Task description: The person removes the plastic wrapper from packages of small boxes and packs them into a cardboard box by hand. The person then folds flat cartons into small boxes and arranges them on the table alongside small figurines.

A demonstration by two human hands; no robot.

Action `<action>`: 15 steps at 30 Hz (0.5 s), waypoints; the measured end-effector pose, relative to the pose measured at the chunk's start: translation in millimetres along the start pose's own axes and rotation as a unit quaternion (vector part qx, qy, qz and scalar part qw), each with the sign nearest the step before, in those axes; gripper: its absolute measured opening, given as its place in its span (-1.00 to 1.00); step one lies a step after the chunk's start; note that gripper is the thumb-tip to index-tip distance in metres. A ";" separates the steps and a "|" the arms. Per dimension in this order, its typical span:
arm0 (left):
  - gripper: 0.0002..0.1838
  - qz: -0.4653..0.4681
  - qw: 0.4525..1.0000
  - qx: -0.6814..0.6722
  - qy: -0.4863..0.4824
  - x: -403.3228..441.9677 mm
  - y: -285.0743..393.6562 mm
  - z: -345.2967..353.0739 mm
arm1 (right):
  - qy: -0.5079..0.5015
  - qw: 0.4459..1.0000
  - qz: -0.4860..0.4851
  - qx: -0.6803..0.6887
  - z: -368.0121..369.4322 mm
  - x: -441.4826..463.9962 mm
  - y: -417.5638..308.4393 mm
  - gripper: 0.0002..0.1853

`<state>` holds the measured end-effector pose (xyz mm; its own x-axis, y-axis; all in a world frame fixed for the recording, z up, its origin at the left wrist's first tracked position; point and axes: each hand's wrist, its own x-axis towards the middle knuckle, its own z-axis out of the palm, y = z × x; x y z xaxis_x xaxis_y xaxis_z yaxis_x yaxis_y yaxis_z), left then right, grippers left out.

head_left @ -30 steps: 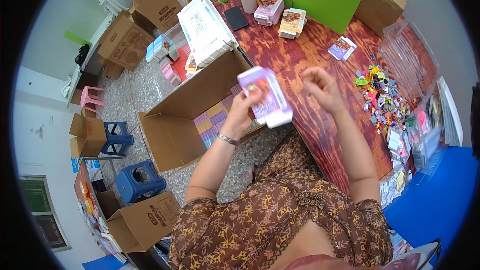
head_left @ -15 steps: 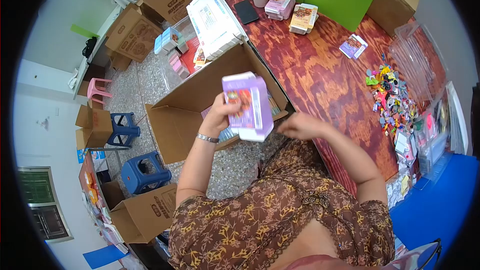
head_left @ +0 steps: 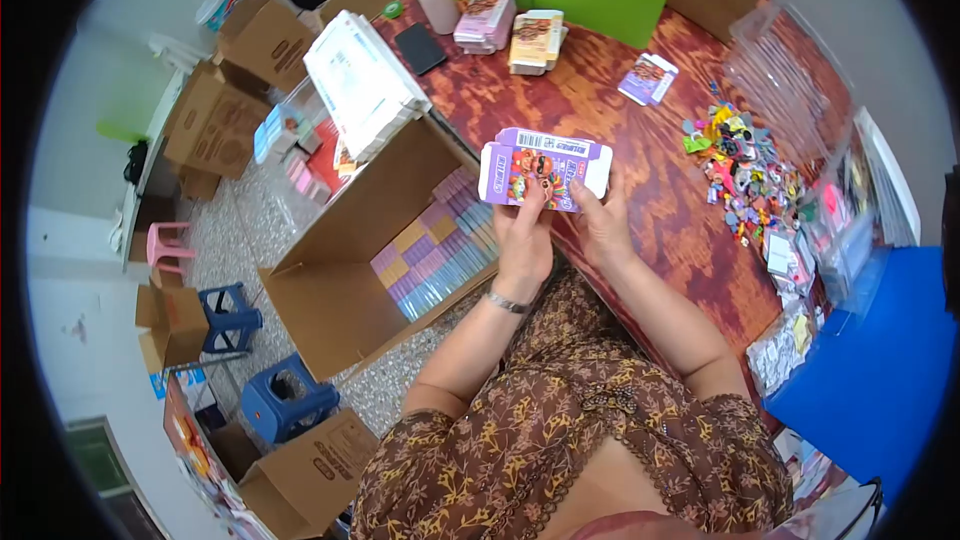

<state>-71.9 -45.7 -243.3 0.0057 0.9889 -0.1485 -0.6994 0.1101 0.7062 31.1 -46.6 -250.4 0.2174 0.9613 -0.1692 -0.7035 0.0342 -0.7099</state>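
Right hand has come up to the purple carton. Left hand grips its lower edge, right its right end, forearms angled inward.

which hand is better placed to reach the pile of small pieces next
Probably the right hand: it is nearer the pile, which lies to its right. The left hand is farther away, and both are holding the carton.
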 end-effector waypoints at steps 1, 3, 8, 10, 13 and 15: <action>-0.49 -0.032 0.999 -0.020 -0.031 0.7 0.4 -7.4 | -0.006 1.000 -0.009 -0.003 -11.8 9.6 -6.3 -0.24; -0.39 -0.081 0.992 -0.044 -0.088 6.2 5.2 -19.7 | -0.010 1.000 0.000 -0.023 -33.1 26.6 -28.7 -0.21; -0.09 -0.166 0.969 0.064 -0.170 39.3 4.6 -27.9 | -0.078 0.972 0.133 -0.178 -60.9 64.2 -79.0 -0.18; -0.14 -0.180 0.967 0.058 -0.167 46.0 0.7 -20.5 | -0.109 0.954 0.130 -0.246 -60.3 78.4 -85.3 -0.19; -0.31 -0.185 0.973 0.036 -0.135 50.4 -8.0 -15.2 | -0.142 0.939 0.073 -0.306 -67.3 98.4 -78.2 -0.21; -0.38 -0.160 0.981 0.077 -0.080 56.8 -20.1 -15.3 | -0.183 0.920 0.042 -0.345 -72.3 109.9 -75.3 -0.22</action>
<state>-68.5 6.7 -276.6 0.3271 0.9032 -0.2779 -0.5275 0.4185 0.7393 156.9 36.7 -265.0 -0.1495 0.9844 -0.0925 -0.0829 -0.1057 -0.9909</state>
